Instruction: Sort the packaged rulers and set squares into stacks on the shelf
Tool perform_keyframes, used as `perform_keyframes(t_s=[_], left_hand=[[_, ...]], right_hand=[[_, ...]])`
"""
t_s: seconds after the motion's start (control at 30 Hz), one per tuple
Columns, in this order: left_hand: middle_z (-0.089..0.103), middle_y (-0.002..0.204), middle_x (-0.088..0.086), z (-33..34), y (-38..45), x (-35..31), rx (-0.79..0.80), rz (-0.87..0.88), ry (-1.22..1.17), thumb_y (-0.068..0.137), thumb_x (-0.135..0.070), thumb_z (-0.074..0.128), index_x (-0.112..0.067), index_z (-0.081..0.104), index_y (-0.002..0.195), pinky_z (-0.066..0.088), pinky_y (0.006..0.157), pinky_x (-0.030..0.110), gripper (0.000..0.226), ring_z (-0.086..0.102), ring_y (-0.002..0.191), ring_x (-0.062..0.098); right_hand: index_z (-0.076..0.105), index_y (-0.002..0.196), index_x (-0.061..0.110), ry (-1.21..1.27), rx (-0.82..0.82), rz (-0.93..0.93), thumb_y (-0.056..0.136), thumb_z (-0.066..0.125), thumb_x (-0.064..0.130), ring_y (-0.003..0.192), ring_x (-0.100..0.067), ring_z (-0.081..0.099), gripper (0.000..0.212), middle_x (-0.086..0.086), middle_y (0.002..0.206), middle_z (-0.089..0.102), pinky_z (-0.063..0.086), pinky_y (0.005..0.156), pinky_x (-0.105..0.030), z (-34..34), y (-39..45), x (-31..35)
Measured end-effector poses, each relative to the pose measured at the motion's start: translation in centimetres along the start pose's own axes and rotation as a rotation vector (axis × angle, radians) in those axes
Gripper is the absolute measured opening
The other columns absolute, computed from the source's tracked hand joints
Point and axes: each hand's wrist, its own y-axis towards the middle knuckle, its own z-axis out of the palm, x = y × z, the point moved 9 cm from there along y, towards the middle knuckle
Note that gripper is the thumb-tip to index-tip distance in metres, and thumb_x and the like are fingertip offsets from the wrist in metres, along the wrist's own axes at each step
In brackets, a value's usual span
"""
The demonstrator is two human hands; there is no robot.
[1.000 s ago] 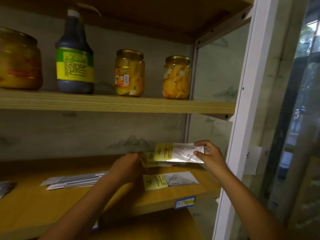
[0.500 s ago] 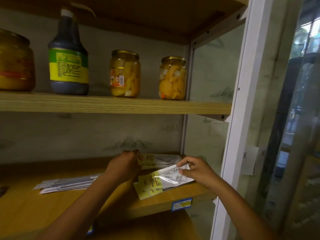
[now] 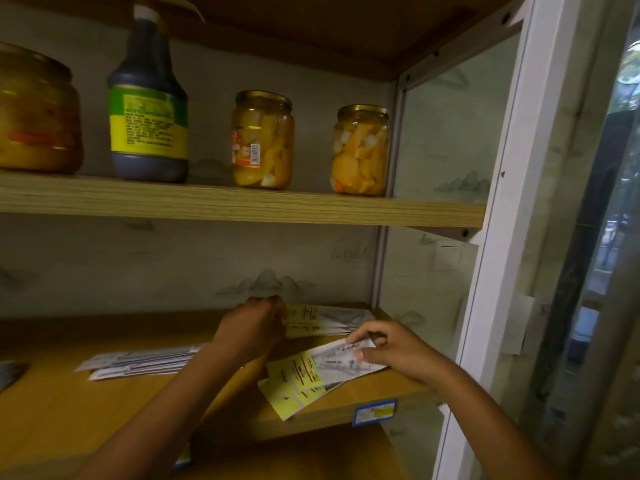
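Note:
Two set square packets with yellow header cards (image 3: pixel 304 375) lie overlapped near the front edge of the lower wooden shelf (image 3: pixel 104 410). My right hand (image 3: pixel 391 351) pinches the clear right end of the upper one. Further back, my left hand (image 3: pixel 252 327) grips a bundle of similar packets (image 3: pixel 329 320) by their yellow end, close to the back right corner. A flat stack of long narrow ruler packets (image 3: pixel 145 360) lies to the left on the same shelf, partly hidden by my left forearm.
The upper shelf (image 3: pixel 242 206) carries a dark sauce bottle (image 3: pixel 149 98) and three jars of yellow preserved fruit (image 3: pixel 263 140). A glass side panel and a white frame (image 3: pixel 498 237) close the shelf on the right. A blue price tag (image 3: pixel 374 412) sits on the lower shelf's front edge.
My right hand brought a set square packet down from mid-air onto the packet lying at the shelf front. My left hand stayed on the bundle at the back.

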Motion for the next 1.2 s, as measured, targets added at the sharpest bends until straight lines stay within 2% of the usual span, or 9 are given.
perform_keyframes(t_s=[0.07, 0.13, 0.3, 0.43, 0.53, 0.63, 0.8, 1.0, 1.2], left_hand=[[0.068, 0.109, -0.006, 0.1, 0.1, 0.2, -0.003, -0.001, -0.008, 0.081, -0.023, 0.060, -0.034, 0.060, 0.106, 0.056, 0.079, 0.036, 0.027, 0.065, 0.098, 0.018], [0.068, 0.109, -0.006, 0.1, 0.3, 0.3, -0.014, 0.003, 0.006, 0.082, -0.023, 0.061, -0.033, 0.060, 0.105, 0.056, 0.078, 0.036, 0.026, 0.065, 0.098, 0.019], [0.067, 0.114, -0.003, 0.6, 1.0, 0.5, -0.002, -0.008, 0.013, 0.080, -0.025, 0.062, -0.033, 0.061, 0.107, 0.055, 0.081, 0.035, 0.028, 0.064, 0.101, 0.022], [0.063, 0.121, 0.001, 0.7, 1.5, 0.1, -0.003, -0.013, 0.042, 0.087, -0.023, 0.059, -0.030, 0.061, 0.113, 0.053, 0.082, 0.032, 0.027, 0.062, 0.105, 0.025], [0.062, 0.122, 0.000, 0.9, 1.9, 0.1, 0.021, -0.037, 0.010, 0.087, -0.024, 0.059, -0.030, 0.060, 0.113, 0.053, 0.084, 0.032, 0.027, 0.062, 0.105, 0.022], [0.061, 0.120, 0.000, 1.1, 2.6, 0.0, 0.041, -0.052, -0.001, 0.087, -0.027, 0.061, -0.031, 0.059, 0.110, 0.052, 0.084, 0.032, 0.024, 0.061, 0.105, 0.021], [0.060, 0.115, 0.000, 2.5, 4.7, -0.4, 0.141, -0.064, -0.032, 0.088, -0.033, 0.053, -0.031, 0.061, 0.103, 0.050, 0.084, 0.033, 0.017, 0.059, 0.099, 0.020], [0.055, 0.127, 0.005, 5.5, 7.4, -1.6, 0.290, -0.003, -0.062, 0.094, -0.033, 0.058, -0.012, 0.054, 0.127, 0.044, 0.089, 0.028, 0.040, 0.055, 0.115, 0.022], [0.057, 0.123, 0.007, 8.1, 9.1, -0.5, 0.346, -0.012, -0.015, 0.090, -0.049, 0.058, -0.014, 0.059, 0.117, 0.048, 0.094, 0.040, 0.044, 0.056, 0.114, 0.026]], right_hand=[[0.072, 0.103, 0.043, -0.149, 0.020, -0.004, 0.083, 0.073, 0.042, 0.104, -0.006, 0.062, 0.019, 0.017, 0.114, 0.066, 0.055, 0.091, -0.037, 0.5, 0.3, -0.4], [0.072, 0.102, 0.046, -0.210, 0.023, -0.004, 0.081, 0.072, 0.047, 0.103, -0.004, 0.061, 0.020, 0.019, 0.110, 0.067, 0.054, 0.093, -0.039, 0.7, 0.5, -0.6], [0.076, 0.094, 0.031, -0.210, -0.011, 0.006, 0.083, 0.076, 0.031, 0.095, -0.003, 0.063, 0.011, 0.015, 0.100, 0.071, 0.054, 0.091, -0.035, -0.5, 0.1, -0.5], [0.076, 0.091, 0.029, -0.232, -0.019, 0.041, 0.082, 0.077, 0.031, 0.097, -0.003, 0.064, 0.010, 0.013, 0.098, 0.072, 0.055, 0.092, -0.035, -1.6, -0.1, -1.2], [0.075, 0.095, 0.030, -0.267, -0.015, 0.023, 0.082, 0.076, 0.031, 0.096, -0.001, 0.062, 0.013, 0.014, 0.100, 0.070, 0.053, 0.088, -0.028, -1.8, 0.1, -1.0], [0.071, 0.101, 0.032, -0.268, -0.098, 0.014, 0.084, 0.075, 0.028, 0.096, -0.002, 0.061, 0.017, 0.010, 0.106, 0.067, 0.051, 0.083, -0.022, -2.7, 0.8, -0.6], [0.070, 0.106, 0.023, -0.345, -0.146, 0.012, 0.082, 0.077, 0.026, 0.086, 0.000, 0.057, 0.025, 0.001, 0.104, 0.063, 0.045, 0.072, -0.013, -3.6, 2.2, -0.5], [0.065, 0.110, 0.027, -0.418, -0.136, 0.061, 0.082, 0.075, 0.027, 0.090, -0.012, 0.061, 0.030, 0.000, 0.103, 0.063, 0.052, 0.083, -0.030, -4.0, 3.7, -1.4], [0.063, 0.118, 0.024, -0.482, -0.139, 0.066, 0.083, 0.072, 0.025, 0.093, -0.015, 0.063, 0.036, -0.001, 0.106, 0.064, 0.055, 0.085, -0.036, -4.5, 3.5, -2.0]])
